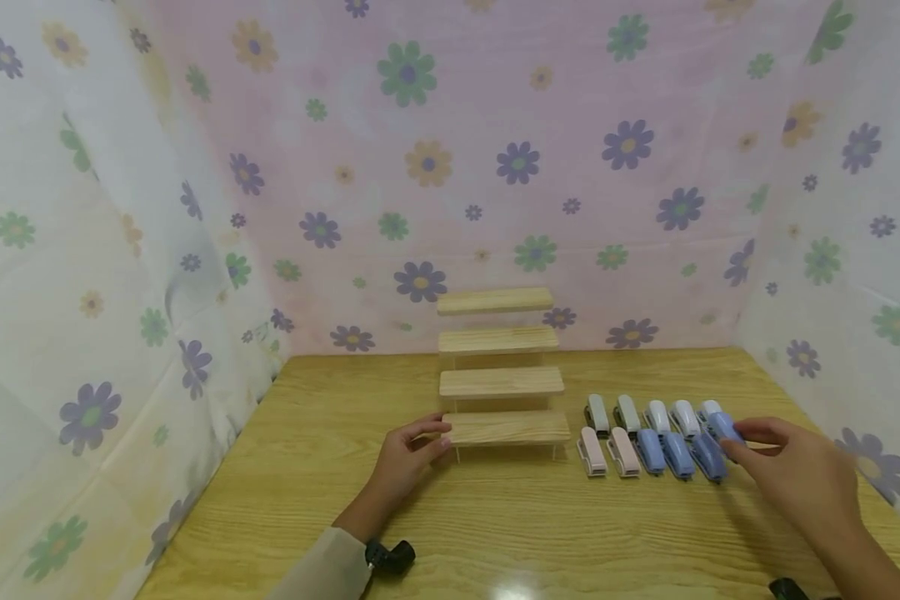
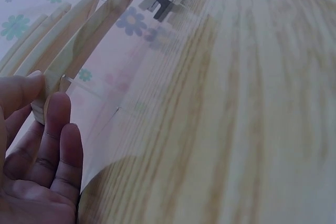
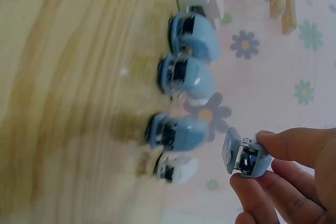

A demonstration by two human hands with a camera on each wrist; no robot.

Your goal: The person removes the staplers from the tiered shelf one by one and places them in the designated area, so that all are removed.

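My right hand (image 1: 810,471) pinches a small blue stapler (image 1: 723,426) between thumb and fingers, raised above the right end of the stapler rows. The right wrist view shows that stapler (image 3: 260,167) clear of the table, its metal inner part visible. My left hand (image 1: 403,460) grips the left end of the lowest board of a tiered wooden display stand (image 1: 506,428). In the left wrist view, thumb and fingers (image 2: 56,111) hold the board's end. Front-row staplers include pink ones (image 1: 623,452) and blue ones (image 1: 678,455).
Behind them stand grey-green staplers (image 1: 626,413) and white staplers (image 1: 683,418), one white partly hidden by the held stapler. The stand's upper boards (image 1: 498,340) step up toward the flowered cloth backdrop (image 1: 480,167). Cloth also hangs at both sides of the wood-grain table (image 1: 555,533).
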